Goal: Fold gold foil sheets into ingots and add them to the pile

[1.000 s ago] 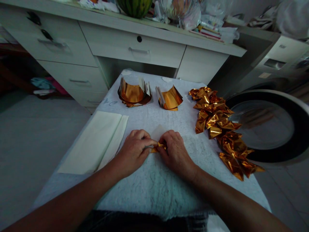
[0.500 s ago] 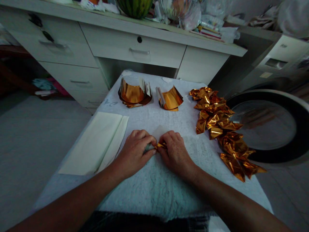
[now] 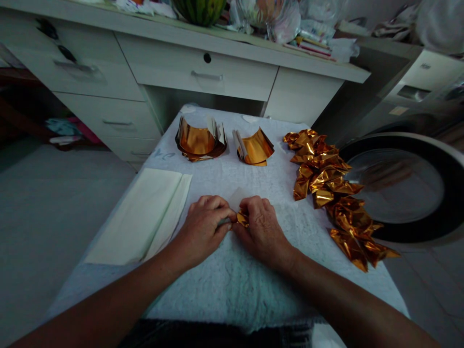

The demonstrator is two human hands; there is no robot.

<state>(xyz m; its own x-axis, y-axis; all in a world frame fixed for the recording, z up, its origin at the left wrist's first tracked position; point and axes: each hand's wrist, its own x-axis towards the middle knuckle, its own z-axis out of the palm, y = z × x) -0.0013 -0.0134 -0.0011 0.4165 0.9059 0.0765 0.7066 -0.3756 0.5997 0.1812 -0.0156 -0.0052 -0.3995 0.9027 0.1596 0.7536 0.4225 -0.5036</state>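
Note:
Near the middle of the cloth-covered table point(image 3: 232, 290), a small gold foil piece point(image 3: 242, 218) is pinched between my hands. My left hand point(image 3: 207, 227) grips its left end with thumb and forefinger. Curled around its right side is my right hand point(image 3: 261, 229). Pale translucent paper point(image 3: 237, 195) shows just beyond the fingers. Two curved stacks of gold sheets, a thicker one point(image 3: 197, 140) and a thinner one point(image 3: 255, 149), stand at the far side. Crumpled, folded gold foil pieces point(image 3: 326, 179) lie in a row on the right. White paper sheets point(image 3: 141, 212) rest flat on the left.
A white drawer cabinet point(image 3: 203, 72) stands behind the table, with a watermelon point(image 3: 199, 9) and plastic bags point(image 3: 286, 21) on top. At the right, a washing machine's round door point(image 3: 402, 186) hangs open beside the table edge.
More of the gold foil now shows between my hands. The left fingertips have shifted slightly right, against the foil. The whole view has moved a little.

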